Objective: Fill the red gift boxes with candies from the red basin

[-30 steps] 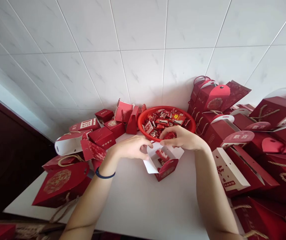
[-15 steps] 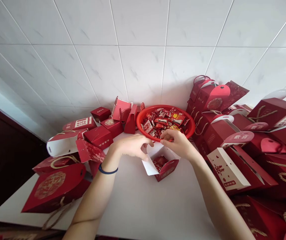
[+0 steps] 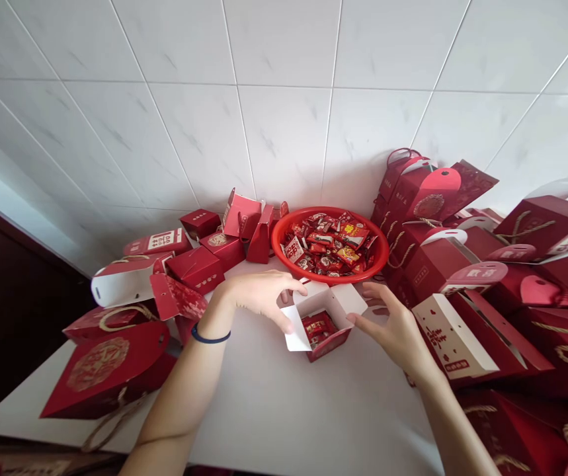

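A small red box (image 3: 329,345) with white inner flaps stands open on the table. Red-wrapped sweets (image 3: 319,328) lie inside it. My left hand (image 3: 262,299) is at the box's left side, thumb against the white left flap (image 3: 297,338), fingers apart near the back flap. At the other side my right hand (image 3: 391,325) is spread, its thumb tip by the right flap (image 3: 349,301); whether it touches is hard to tell. Just behind the box, a red plastic basin (image 3: 280,254) holds many wrapped sweets (image 3: 330,241).
Red gift boxes (image 3: 197,270) cluster at left, beside a larger box (image 3: 100,370) with a rope handle. More handled boxes (image 3: 442,264) are piled along the right. A tiled wall (image 3: 284,145) rises behind the white table (image 3: 284,416).
My right hand has drawn back from the basin's front rim, down and right, to the box's right side. The right flap is now spread outward and the sweets inside show more. My left hand has barely moved.
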Available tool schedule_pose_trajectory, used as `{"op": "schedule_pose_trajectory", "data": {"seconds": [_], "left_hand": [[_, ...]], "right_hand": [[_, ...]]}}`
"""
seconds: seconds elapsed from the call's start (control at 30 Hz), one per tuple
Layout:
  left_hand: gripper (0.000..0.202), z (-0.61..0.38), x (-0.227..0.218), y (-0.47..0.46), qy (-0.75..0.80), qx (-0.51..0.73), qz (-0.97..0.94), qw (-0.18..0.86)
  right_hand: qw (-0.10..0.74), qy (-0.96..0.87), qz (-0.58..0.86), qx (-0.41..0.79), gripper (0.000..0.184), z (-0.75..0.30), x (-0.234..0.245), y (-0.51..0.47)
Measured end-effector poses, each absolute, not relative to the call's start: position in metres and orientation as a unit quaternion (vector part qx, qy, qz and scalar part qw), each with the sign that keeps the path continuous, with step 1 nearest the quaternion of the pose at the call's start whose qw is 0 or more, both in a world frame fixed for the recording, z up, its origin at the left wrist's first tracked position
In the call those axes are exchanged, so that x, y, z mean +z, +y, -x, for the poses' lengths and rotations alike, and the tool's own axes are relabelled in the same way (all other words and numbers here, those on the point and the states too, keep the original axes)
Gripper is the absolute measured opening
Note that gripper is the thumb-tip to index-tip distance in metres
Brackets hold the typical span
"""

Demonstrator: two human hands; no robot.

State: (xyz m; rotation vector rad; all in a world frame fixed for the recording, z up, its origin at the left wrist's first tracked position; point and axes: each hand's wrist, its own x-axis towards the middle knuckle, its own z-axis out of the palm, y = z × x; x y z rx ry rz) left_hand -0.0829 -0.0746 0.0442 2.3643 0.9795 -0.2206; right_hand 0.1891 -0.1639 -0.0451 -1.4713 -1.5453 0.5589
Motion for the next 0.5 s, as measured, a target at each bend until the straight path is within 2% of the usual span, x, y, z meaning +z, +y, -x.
{"op": "schedule_pose_trajectory", "data": {"seconds": [0.1, 0.2, 0.37, 0.5], "left_hand": [[0.088, 0.087, 0.044, -0.077, 0.322, -0.072, -0.891, 0.313], [0.092, 0.094, 0.041, -0.079, 0.270, -0.046, -0.896, 0.348], [0.075, 0.093, 0.029, -0.087, 0.279, 0.044, -0.865, 0.414], [0.067, 0.075, 0.015, -0.103, 0.348, 0.105, -0.856, 0.368]], "right_hand": [[0.467, -0.645, 0.549, 0.253, 0.062, -0.184, -0.052, -0.182], [0.495, -0.667, 0.505, 0.235, 0.061, -0.178, -0.057, -0.198], [0.520, -0.684, 0.468, 0.208, 0.046, -0.170, -0.061, -0.214], [0.468, -0.726, 0.462, 0.204, 0.032, -0.163, -0.056, -0.216]]}}
